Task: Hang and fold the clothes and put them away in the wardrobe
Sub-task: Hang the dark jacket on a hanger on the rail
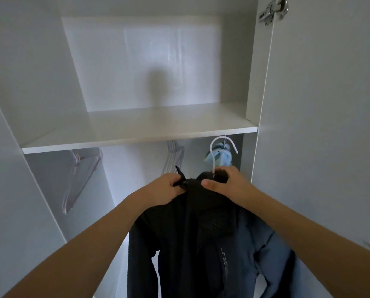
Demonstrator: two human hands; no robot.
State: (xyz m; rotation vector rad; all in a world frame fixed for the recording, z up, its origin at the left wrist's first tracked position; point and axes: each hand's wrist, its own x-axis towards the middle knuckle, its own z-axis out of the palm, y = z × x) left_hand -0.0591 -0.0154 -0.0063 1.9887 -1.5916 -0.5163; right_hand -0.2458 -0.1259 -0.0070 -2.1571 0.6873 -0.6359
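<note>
A black hooded jacket [179,244] hangs on a white hanger [217,148], held up inside the open white wardrobe. My left hand [164,190] pinches the jacket's collar and a black drawstring at the left. My right hand [227,183] grips the collar right at the base of the hanger's hook. The hook rises just under the shelf [136,134]; the rail is hidden behind the shelf. A blue-grey garment [259,244] hangs directly to the right of the jacket.
Empty white hangers hang at the left [78,175] and in the middle [174,155] under the shelf. A light blue item [219,157] hangs behind the hook. The open door [321,125] stands at the right with a metal hinge [272,10].
</note>
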